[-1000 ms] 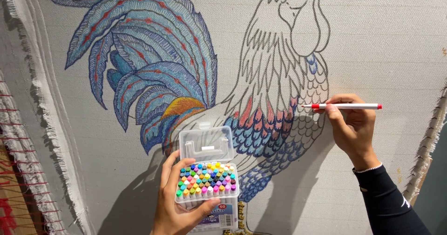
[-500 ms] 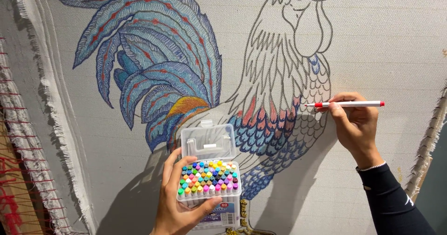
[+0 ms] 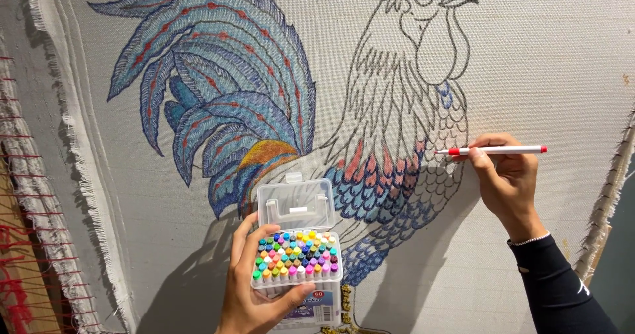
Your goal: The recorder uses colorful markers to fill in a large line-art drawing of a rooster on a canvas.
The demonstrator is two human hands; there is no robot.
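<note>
A red pen (image 3: 493,150) is pinched in the right hand (image 3: 506,182), tip at the rooster's (image 3: 370,129) breast; the marker box (image 3: 296,254) (lid open) is gripped by the left hand (image 3: 248,294). Tail and lower body are coloured; head, neck and breast scales are left outlined.

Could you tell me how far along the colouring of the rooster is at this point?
Done: the tail is filled in blue, red and orange, and the lower body feathers are partly coloured. In hand: the right hand holds a red marker at the breast; the left hand holds the open marker case. Left: the head and neck are bare outline.
</note>
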